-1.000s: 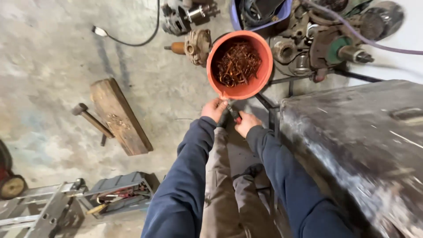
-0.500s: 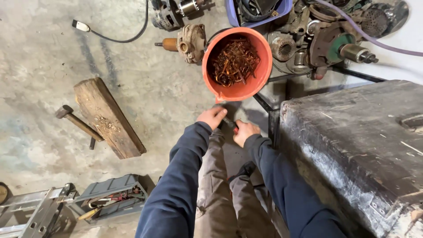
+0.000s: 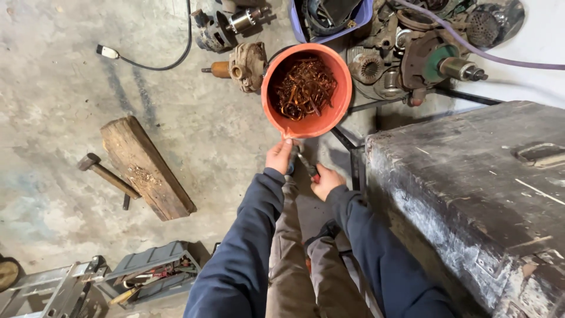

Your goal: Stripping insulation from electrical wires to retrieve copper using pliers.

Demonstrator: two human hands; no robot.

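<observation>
Both hands meet low over the concrete floor (image 3: 194, 129), just below an orange bucket (image 3: 306, 88) that stands there full of tangled copper wire (image 3: 304, 88). The left hand (image 3: 279, 156) reaches toward the bucket's near rim, close to its small pouring lip; its fingers are curled together, but whether they touch the rim or grip something underneath cannot be told. The right hand (image 3: 325, 181) sits just beside it, a little nearer the person, with its fingers closed around the red handle of a slim tool (image 3: 307, 165). The tool's dark metal end points up toward the bucket and the left hand, ending in the narrow gap between the two hands. Both arms wear dark blue sleeves, and the person's brown trousers show between them.

To the right, a worn black metal box (image 3: 471, 194) fills the lower right corner of the view, its near edge close to the right forearm. Behind the bucket lie old motor parts (image 3: 412, 59) and a blue tub (image 3: 332, 23). On the floor to the left rest a wooden block (image 3: 146, 168) and, touching its left side, a hammer (image 3: 106, 174). An open grey toolbox (image 3: 153, 274) sits at the bottom left.
</observation>
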